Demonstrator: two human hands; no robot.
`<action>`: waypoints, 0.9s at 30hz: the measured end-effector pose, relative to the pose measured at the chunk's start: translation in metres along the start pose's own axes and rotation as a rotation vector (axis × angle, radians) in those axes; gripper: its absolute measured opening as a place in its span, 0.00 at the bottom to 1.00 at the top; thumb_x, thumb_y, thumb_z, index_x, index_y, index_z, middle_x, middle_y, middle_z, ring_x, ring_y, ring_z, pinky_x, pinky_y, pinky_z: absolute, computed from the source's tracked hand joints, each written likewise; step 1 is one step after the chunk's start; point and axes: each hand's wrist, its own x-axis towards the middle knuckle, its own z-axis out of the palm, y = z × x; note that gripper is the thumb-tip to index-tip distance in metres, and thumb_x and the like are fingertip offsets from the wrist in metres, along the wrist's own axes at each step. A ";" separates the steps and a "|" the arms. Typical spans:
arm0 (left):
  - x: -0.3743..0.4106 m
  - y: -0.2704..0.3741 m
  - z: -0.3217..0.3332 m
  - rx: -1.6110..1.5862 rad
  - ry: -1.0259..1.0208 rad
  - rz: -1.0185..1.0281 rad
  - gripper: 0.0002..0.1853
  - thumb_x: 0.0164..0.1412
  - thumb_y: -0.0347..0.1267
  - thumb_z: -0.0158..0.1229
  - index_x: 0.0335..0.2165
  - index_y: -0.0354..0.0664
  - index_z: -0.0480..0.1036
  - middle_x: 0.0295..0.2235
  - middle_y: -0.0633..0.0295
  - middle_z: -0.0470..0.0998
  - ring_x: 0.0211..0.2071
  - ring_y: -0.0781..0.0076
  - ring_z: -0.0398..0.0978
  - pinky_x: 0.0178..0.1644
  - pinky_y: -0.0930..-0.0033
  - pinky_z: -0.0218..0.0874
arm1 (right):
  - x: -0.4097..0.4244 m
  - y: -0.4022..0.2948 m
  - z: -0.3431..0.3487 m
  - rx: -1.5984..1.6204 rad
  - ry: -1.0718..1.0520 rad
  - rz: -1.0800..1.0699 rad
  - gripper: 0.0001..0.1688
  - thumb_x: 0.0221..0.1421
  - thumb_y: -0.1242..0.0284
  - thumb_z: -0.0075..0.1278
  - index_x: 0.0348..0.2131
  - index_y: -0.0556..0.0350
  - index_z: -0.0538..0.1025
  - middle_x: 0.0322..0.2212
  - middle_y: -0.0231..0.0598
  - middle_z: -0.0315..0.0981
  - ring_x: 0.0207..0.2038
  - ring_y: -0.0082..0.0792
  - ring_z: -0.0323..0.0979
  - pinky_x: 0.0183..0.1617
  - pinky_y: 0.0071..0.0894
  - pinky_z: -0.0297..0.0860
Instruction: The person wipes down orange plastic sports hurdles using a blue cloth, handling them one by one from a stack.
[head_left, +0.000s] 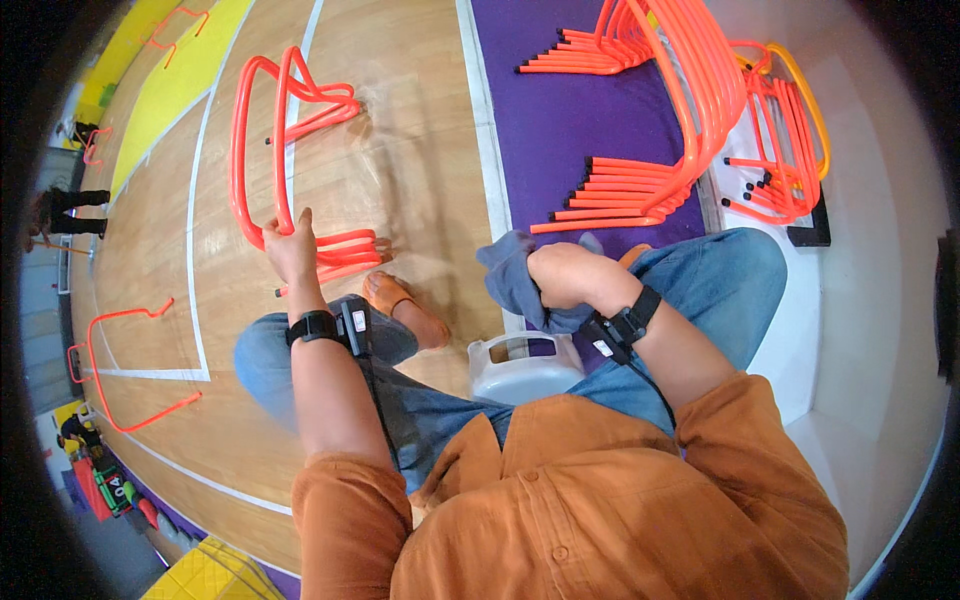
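My left hand (291, 247) is closed around the near corner of an orange tubular training hurdle (238, 142), one of a small nested group standing on the wooden floor to my left. Their feet (349, 251) carry black end caps, and the palm hides part of the tubing. A bunched grey-blue cloth (510, 274) is gripped in my right hand (570, 277), above my right knee. In front of that hand, a large nested row of orange hurdles (705, 97) stands on a purple floor strip (577, 112). Both wrists wear black straps with small devices.
A white plastic stool (525, 375) is between my legs. More orange hurdles and a yellow one (814, 112) lean by the wall (870, 187) at right. Single hurdles (101, 367) stand farther left. A person in dark trousers (75, 214) is at the far left.
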 end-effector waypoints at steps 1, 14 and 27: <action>-0.004 0.014 -0.009 0.042 0.072 0.052 0.24 0.46 0.42 0.66 0.36 0.35 0.71 0.32 0.49 0.76 0.34 0.54 0.75 0.39 0.60 0.65 | -0.002 -0.004 -0.003 0.010 -0.007 0.003 0.10 0.40 0.73 0.54 0.27 0.59 0.77 0.27 0.55 0.74 0.33 0.53 0.74 0.37 0.45 0.70; -0.008 0.070 -0.031 0.292 0.337 0.405 0.35 0.49 0.40 0.65 0.51 0.33 0.62 0.50 0.45 0.65 0.54 0.49 0.60 0.56 0.54 0.54 | -0.022 0.008 -0.035 0.177 0.211 0.081 0.16 0.43 0.73 0.54 0.36 0.57 0.76 0.31 0.56 0.74 0.35 0.53 0.74 0.39 0.44 0.69; -0.061 0.139 -0.051 -0.502 -0.559 0.353 0.23 0.54 0.33 0.63 0.49 0.47 0.68 0.51 0.62 0.69 0.54 0.65 0.63 0.50 0.56 0.60 | -0.066 0.110 -0.097 0.269 1.447 0.271 0.17 0.46 0.74 0.54 0.39 0.59 0.74 0.37 0.50 0.75 0.44 0.48 0.72 0.48 0.37 0.66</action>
